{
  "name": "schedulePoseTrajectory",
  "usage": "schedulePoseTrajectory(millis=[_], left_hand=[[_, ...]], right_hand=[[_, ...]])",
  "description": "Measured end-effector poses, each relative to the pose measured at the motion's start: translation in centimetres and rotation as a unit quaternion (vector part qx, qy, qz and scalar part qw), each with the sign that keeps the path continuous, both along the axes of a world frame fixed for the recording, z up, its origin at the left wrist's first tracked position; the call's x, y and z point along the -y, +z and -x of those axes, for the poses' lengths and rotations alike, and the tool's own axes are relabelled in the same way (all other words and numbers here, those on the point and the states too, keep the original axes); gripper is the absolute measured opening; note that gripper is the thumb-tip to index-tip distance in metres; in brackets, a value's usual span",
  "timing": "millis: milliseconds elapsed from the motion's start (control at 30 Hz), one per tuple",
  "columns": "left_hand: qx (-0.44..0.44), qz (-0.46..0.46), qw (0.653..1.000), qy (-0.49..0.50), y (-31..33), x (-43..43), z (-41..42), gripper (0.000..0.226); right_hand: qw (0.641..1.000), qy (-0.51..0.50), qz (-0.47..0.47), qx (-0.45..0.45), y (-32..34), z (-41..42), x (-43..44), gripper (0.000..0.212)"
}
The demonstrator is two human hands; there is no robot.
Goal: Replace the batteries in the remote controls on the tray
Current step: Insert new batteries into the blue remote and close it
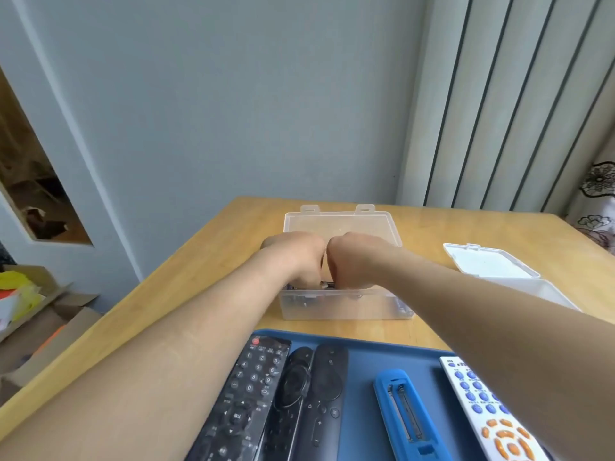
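Now my left hand (pixel 296 257) and right hand (pixel 352 261) sit side by side inside the clear plastic box (pixel 346 307) — fingers curled under, hidden — grip I cannot tell

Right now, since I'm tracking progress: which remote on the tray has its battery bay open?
The blue remote, between a slim black remote and the white remote. It lies back-up with its battery bay uncovered; the other four lie buttons-up.
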State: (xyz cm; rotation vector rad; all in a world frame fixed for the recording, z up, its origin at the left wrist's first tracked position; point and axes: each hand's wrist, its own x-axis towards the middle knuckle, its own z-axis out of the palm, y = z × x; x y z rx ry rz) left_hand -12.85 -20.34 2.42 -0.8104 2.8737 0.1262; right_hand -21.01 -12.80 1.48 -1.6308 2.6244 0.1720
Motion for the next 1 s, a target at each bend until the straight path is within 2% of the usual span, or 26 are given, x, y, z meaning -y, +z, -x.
schedulePoseTrajectory(millis=[33, 100, 133, 200, 267, 367, 433, 500, 600, 633, 733, 767, 800, 900, 933, 1000], left_hand=[[-0.032, -0.044, 0.998, 0.011, 0.2, 0.3, -0.3, 0.013], [-0.136, -0.159, 0.977, 0.032, 0.8, 0.6, -1.3, 0.012], [-0.197, -0.223, 0.954, 0.044, 1.2, 0.6, -2.0, 0.013], [-0.303, -0.348, 0.885, 0.064, 1.8, 0.0, -3.3, 0.013], [-0.367, -0.415, 0.829, 0.07, 2.3, -1.4, -4.8, 0.015], [-0.404, -0.462, 0.787, 0.065, 2.2, -3.9, -6.5, 0.015], [-0.405, -0.495, 0.767, 0.055, 2.1, -6.4, -7.8, 0.015], [-0.411, -0.517, 0.749, 0.048, 1.6, -8.7, -8.7, 0.014], [-0.437, -0.553, 0.707, 0.061, 0.8, -11.7, -10.2, 0.019], [-0.444, -0.549, 0.706, 0.061, 0.4, -12.2, -10.5, 0.025], [-0.442, -0.516, 0.732, 0.049, -0.9, -14.1, -11.6, 0.036], [-0.441, -0.506, 0.739, 0.052, -1.3, -15.0, -11.8, 0.034], [-0.446, -0.495, 0.743, 0.058, -1.7, -15.5, -11.9, 0.032], [-0.466, -0.492, 0.731, 0.084, -2.2, -16.4, -12.2, 0.027], [-0.47, -0.507, 0.716, 0.095, -2.3, -16.3, -12.3, 0.025], [-0.467, -0.555, 0.679, 0.112, -2.3, -16.3, -12.5, 0.022]], right_hand=[[1.0, 0.002, 0.006, 0.011, 0.4, 0.0, -0.2, 0.006], [0.998, -0.008, 0.029, 0.05, 1.7, 0.0, -1.1, 0.017], [0.996, -0.016, 0.049, 0.077, 2.6, 0.0, -1.7, 0.016], [0.98, -0.038, 0.115, 0.159, 4.2, 0.0, -3.3, 0.007], [0.952, -0.04, 0.196, 0.23, 5.2, -0.4, -5.5, 0.005], [0.902, -0.025, 0.299, 0.31, 5.6, -1.5, -8.4, 0.008], [0.849, -0.024, 0.356, 0.39, 5.4, -3.0, -10.6, 0.008], [0.802, -0.025, 0.383, 0.457, 4.7, -4.3, -12.3, 0.009], [0.755, -0.046, 0.403, 0.515, 3.1, -6.2, -14.9, 0.011], [0.739, -0.06, 0.41, 0.532, 2.7, -6.7, -15.4, 0.013], [0.699, -0.096, 0.43, 0.564, 1.4, -7.9, -17.2, 0.025], [0.706, -0.108, 0.432, 0.551, 0.8, -8.4, -17.9, 0.027], [0.743, -0.114, 0.424, 0.505, 0.4, -8.6, -18.3, 0.029], [0.916, -0.121, 0.305, 0.23, 0.1, -9.4, -19.9, 0.039], [0.949, -0.113, 0.249, 0.156, 0.1, -10.1, -20.3, 0.043], [0.979, -0.1, 0.159, 0.084, -0.4, -11.7, -20.5, 0.05]])
